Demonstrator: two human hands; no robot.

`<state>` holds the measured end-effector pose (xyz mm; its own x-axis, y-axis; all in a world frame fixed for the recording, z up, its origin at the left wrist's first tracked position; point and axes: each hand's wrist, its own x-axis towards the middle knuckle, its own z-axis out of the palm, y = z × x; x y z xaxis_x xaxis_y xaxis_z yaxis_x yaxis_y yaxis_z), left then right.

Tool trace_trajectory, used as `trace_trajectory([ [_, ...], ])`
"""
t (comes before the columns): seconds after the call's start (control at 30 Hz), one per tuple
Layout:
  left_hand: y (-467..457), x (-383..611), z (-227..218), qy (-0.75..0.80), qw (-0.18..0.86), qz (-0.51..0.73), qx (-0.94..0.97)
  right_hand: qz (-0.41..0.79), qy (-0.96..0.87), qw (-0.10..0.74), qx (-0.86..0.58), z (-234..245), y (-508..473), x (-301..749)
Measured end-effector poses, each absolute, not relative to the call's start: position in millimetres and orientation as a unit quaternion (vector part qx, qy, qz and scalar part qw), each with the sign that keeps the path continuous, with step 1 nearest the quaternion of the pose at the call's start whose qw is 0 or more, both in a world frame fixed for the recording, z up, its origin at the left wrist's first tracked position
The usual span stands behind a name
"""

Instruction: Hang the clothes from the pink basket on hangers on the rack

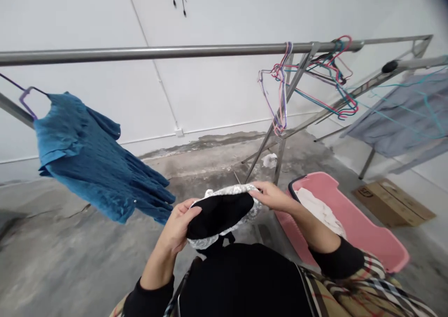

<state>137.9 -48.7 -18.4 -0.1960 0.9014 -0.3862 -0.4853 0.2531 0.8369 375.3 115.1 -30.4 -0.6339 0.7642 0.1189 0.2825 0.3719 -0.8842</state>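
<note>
Between my two hands is a piece of white, textured fabric with a black lining (220, 214), its opening spread into an oval; its exact kind is unclear. My left hand (178, 224) grips the left edge, thumb over the lining. On the far right edge, my right hand (271, 196) pinches the rim. Black material hangs below it, partly hidden against my dark top. Ahead and left, a blue dress (98, 154) hangs on a purple hanger (27, 98).
A metal rail (175, 52) crosses ahead, bearing bunched wire hangers (282, 88). At right stands a pink basket (364, 214) containing white cloth (320, 210). Beyond it are a cardboard box (392, 200) and a hanging grey garment (402, 121). Slanted rack legs (268, 144) reach the floor.
</note>
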Motion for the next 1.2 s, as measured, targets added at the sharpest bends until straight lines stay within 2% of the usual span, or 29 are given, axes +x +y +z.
trace_trajectory([
  [0.13,-50.1,147.6,-6.0,0.514,0.575,0.610,0.184,0.206,-0.793,0.425,-0.386,13.6,155.4,391.2],
  [0.2,-48.7,152.3,-5.5,0.523,0.563,0.613,0.182,0.075,-0.787,0.465,-0.399,41.5,180.6,389.0],
  [0.3,-47.8,157.8,-8.1,0.531,0.548,0.621,0.179,-0.065,-0.769,0.436,-0.463,73.2,219.1,375.3],
  [0.37,-49.5,160.2,-10.4,0.532,0.542,0.625,0.180,-0.098,-0.761,0.393,-0.507,83.9,241.6,367.3],
  [0.7,-69.7,165.4,-12.7,0.542,0.519,0.645,0.147,-0.089,-0.739,0.300,-0.596,86.0,282.3,403.4],
  [0.9,-70.0,167.4,-16.3,0.556,0.506,0.647,0.129,-0.010,-0.733,0.370,-0.571,98.8,289.0,406.3],
  [1.03,-66.3,169.1,-19.5,0.565,0.481,0.660,0.121,0.036,-0.743,0.438,-0.505,102.3,280.4,397.9],
  [1.13,-61.4,171.0,-20.1,0.561,0.463,0.678,0.104,0.111,-0.765,0.472,-0.423,82.0,250.4,398.8],
  [1.2,-57.5,171.5,-19.9,0.553,0.450,0.696,0.090,0.172,-0.763,0.494,-0.380,52.2,217.1,405.0],
])
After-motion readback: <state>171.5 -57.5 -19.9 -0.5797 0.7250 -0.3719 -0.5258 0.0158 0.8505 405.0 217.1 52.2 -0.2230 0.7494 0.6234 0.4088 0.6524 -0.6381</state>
